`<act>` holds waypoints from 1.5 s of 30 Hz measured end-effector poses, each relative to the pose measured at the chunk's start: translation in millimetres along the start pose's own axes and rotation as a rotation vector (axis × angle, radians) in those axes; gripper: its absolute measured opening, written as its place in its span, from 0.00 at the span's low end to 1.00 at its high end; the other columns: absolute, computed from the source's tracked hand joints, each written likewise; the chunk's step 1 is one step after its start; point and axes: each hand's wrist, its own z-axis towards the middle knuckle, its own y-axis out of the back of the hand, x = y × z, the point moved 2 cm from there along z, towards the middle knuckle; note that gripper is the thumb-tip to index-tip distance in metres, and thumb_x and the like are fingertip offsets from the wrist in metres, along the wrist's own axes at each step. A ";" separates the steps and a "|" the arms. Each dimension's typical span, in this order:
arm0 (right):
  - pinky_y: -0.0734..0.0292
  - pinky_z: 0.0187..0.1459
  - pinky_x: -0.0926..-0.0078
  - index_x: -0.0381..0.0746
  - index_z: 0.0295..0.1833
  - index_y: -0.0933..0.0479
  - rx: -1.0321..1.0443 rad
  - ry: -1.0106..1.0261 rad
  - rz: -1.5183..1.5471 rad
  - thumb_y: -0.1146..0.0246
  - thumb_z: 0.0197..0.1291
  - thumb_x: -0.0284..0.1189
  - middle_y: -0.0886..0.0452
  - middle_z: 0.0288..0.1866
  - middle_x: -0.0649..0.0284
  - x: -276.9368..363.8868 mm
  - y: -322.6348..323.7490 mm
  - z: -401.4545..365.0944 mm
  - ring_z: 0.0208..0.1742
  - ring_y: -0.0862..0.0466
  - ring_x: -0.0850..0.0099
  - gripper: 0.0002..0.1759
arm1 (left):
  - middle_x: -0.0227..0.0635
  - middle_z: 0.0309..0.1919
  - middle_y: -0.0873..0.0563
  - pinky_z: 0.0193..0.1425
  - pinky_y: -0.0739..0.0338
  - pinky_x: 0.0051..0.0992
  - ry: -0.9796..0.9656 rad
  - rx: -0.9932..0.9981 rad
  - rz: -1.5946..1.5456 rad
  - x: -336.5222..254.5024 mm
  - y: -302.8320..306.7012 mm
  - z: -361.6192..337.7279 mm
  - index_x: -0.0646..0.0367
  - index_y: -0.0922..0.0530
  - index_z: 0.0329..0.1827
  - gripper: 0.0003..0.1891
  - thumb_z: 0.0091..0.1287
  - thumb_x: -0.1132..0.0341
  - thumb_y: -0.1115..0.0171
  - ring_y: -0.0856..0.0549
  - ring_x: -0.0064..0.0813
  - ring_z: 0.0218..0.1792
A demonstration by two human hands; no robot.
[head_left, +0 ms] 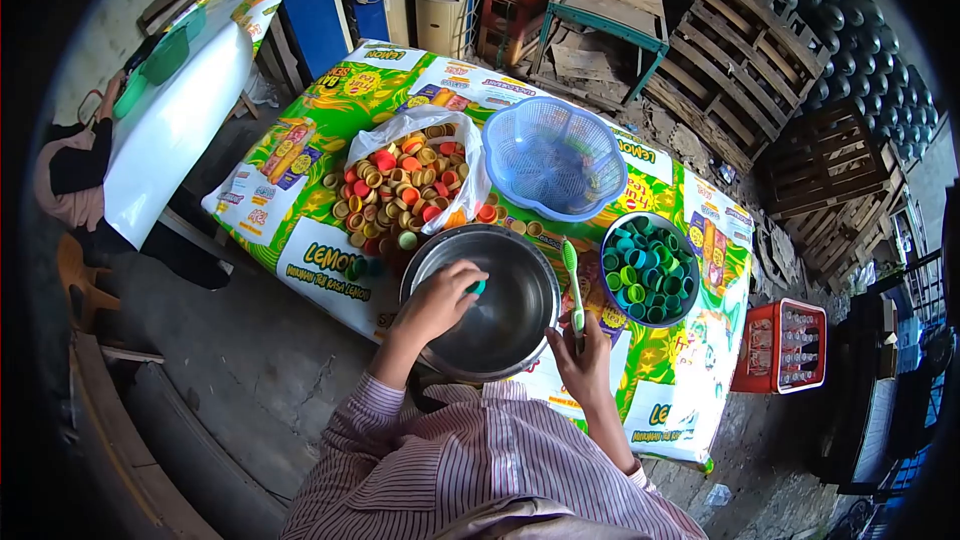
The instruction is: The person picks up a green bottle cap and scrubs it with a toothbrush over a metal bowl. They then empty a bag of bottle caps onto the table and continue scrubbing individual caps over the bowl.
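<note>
My left hand point(442, 298) is closed on a teal bottle cap point(477, 288) over the steel bowl point(520, 285). What lies at the bottom of the bowl is hard to make out. In my right hand point(582, 352), a green and white toothbrush point(571, 275) points upward beside the bowl's right rim. Green, teal and dark blue caps point(650, 275) fill a round basin point(608, 290) to the right. Yellow, orange and red caps point(405, 185) spill from a white plastic bag point(470, 140) behind the bowl. A blue plastic basket point(545, 195) stands at the back.
A green and yellow printed cover point(300, 200) lies over the table. Left of it, another person point(80, 175) is by a white table point(185, 110). A red crate of bottles point(785, 345) stands at the right, with wooden pallets point(725, 60) and a small table point(605, 5) behind.
</note>
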 end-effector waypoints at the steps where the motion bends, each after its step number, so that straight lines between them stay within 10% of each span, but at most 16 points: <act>1: 0.44 0.17 0.81 0.33 0.35 0.31 0.014 0.002 -0.024 0.36 0.51 0.25 0.35 0.13 0.69 1.1 -0.1 0.6 0.14 0.38 0.83 0.10 | 0.40 0.45 0.23 0.48 0.27 0.30 0.004 0.054 -0.041 2.5 -2.8 -2.1 0.60 0.26 0.48 0.16 0.56 0.72 0.39 0.22 0.39 0.45; 7: 0.44 0.18 0.82 0.32 0.42 0.31 0.013 0.025 -0.023 0.38 0.53 0.25 0.36 0.13 0.69 3.3 0.3 -0.6 0.14 0.39 0.84 0.13 | 0.37 0.44 0.22 0.44 0.25 0.29 -0.085 -0.167 -0.380 -29.4 5.5 4.2 0.60 0.25 0.46 0.14 0.56 0.73 0.39 0.21 0.35 0.45; 18: 0.43 0.22 0.83 0.34 0.48 0.33 0.000 0.063 0.049 0.47 0.61 0.25 0.35 0.18 0.70 -4.9 -8.5 -2.5 0.20 0.38 0.84 0.11 | 0.39 0.42 0.22 0.47 0.25 0.29 0.112 0.065 0.060 2.4 -10.8 -11.3 0.61 0.27 0.49 0.17 0.55 0.76 0.40 0.20 0.38 0.42; 24: 0.35 0.27 0.75 0.31 0.51 0.32 0.147 0.060 0.085 0.53 0.64 0.29 0.29 0.22 0.58 -4.0 -10.5 -2.2 0.23 0.29 0.71 0.15 | 0.37 0.56 0.27 0.58 0.29 0.25 0.129 -0.255 -1.193 -9.5 11.0 -5.4 0.62 0.33 0.58 0.18 0.64 0.75 0.48 0.26 0.25 0.55; 32: 0.38 0.25 0.83 0.31 0.55 0.34 0.385 -0.030 0.084 0.55 0.67 0.28 0.33 0.22 0.67 7.7 -15.9 -3.3 0.23 0.35 0.82 0.16 | 0.37 0.58 0.29 0.59 0.30 0.28 0.227 -0.310 -1.303 -5.6 3.1 -12.5 0.61 0.34 0.58 0.18 0.65 0.75 0.50 0.27 0.28 0.57; 36: 0.34 0.26 0.79 0.33 0.58 0.35 0.331 0.078 0.081 0.50 0.63 0.26 0.26 0.24 0.60 5.1 -26.4 -4.9 0.22 0.30 0.78 0.18 | 0.36 0.55 0.27 0.57 0.28 0.28 0.232 -0.331 -1.327 -3.6 -7.5 -13.8 0.62 0.33 0.57 0.17 0.64 0.74 0.47 0.25 0.24 0.53; 38: 0.27 0.38 0.74 0.36 0.60 0.35 0.357 0.055 -0.033 0.50 0.63 0.26 0.22 0.38 0.44 2.1 -27.7 -4.1 0.34 0.19 0.62 0.19 | 0.35 0.52 0.26 0.55 0.26 0.27 0.219 -0.336 -1.260 1.7 -11.8 -15.3 0.62 0.32 0.56 0.17 0.64 0.74 0.47 0.24 0.23 0.51; 45: 0.26 0.34 0.70 0.40 0.62 0.36 0.280 0.181 -0.001 0.48 0.60 0.22 0.22 0.37 0.43 -5.3 -32.5 -7.9 0.33 0.19 0.55 0.23 | 0.30 0.44 0.23 0.50 0.25 0.24 0.310 -0.364 -1.252 7.6 -23.3 -14.2 0.60 0.30 0.55 0.15 0.67 0.67 0.48 0.23 0.20 0.45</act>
